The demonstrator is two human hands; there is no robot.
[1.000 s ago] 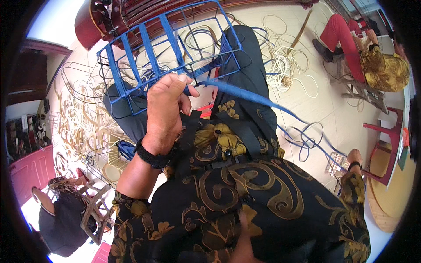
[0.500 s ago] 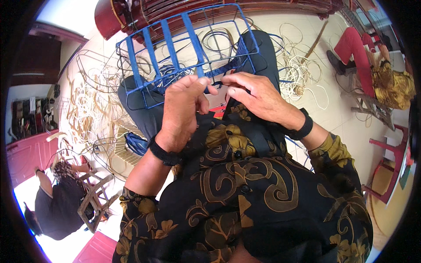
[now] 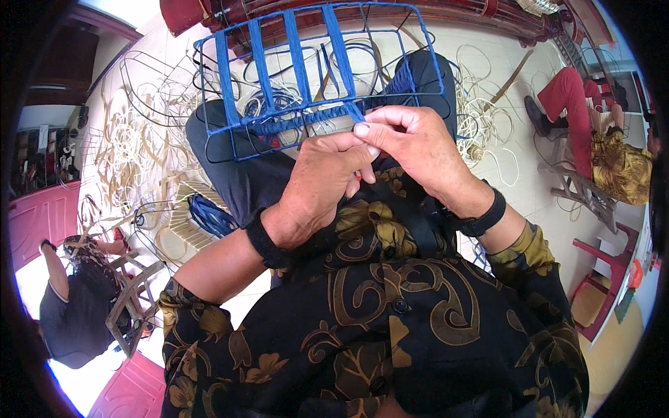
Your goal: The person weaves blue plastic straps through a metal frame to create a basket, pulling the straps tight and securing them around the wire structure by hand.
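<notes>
A wire frame [image 3: 240, 159] partly wound with blue strip rests across my thighs, with several broad blue bands [image 3: 295, 59] running over it. From its near rail a blue strip [image 3: 355, 111] comes down to my fingers. My right hand [image 3: 425, 150] pinches this strip between thumb and forefinger. Just below, my left hand [image 3: 317, 177] has its fingertips closed at the strip's lower part, touching my right thumb. The strip's end is hidden by my fingers.
Loose pale strands [image 3: 129, 150] lie tangled on the floor at left, and a coil of white cord [image 3: 481, 132] at right. A dark red wooden bench [image 3: 279, 26] stands beyond the frame. People sit at the far left [image 3: 77, 306] and right [image 3: 620, 160].
The frame has shifted a little right in view. My right hand has closed on the blue strip and my two hands have come together; before, my left thumb and finger held it alone.
</notes>
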